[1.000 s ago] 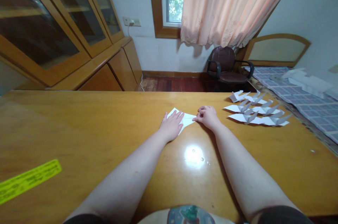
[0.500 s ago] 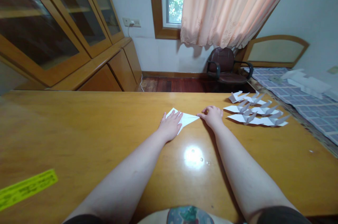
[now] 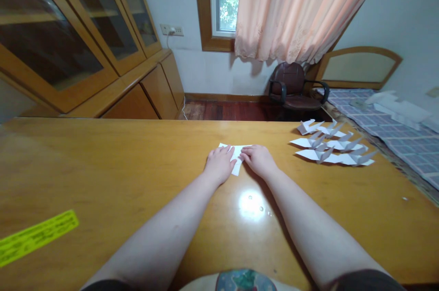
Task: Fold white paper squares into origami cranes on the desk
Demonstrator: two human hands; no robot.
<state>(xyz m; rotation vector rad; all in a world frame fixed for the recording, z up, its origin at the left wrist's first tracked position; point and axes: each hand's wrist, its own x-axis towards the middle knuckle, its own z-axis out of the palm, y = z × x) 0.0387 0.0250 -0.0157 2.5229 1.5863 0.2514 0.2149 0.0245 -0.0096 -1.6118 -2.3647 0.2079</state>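
A small folded sheet of white paper (image 3: pixel 236 166) lies on the wooden table in front of me, partly covered by both hands. My left hand (image 3: pixel 220 163) rests flat over its left side, fingers stretched out and thumb apart, pressing it to the tabletop. From the right, my right hand (image 3: pixel 259 159) has its bent fingers closed on the paper's folded-over part. The fingertips of the two hands are close together, with white paper showing between them. Exactly how the layers lie under the fingers is hidden.
Several folded white paper cranes (image 3: pixel 331 143) stand in rows at the table's far right. A yellow printed strip (image 3: pixel 37 237) lies at the left. Beyond the wooden table (image 3: pixel 137 163) are a chair (image 3: pixel 291 85), a bed (image 3: pixel 394 117) and a glass-door cabinet (image 3: pixel 113 53).
My right hand has moved left toward my left hand, bringing the paper's pointed right end over. The paper now looks shorter. My left hand has stayed nearly in place.
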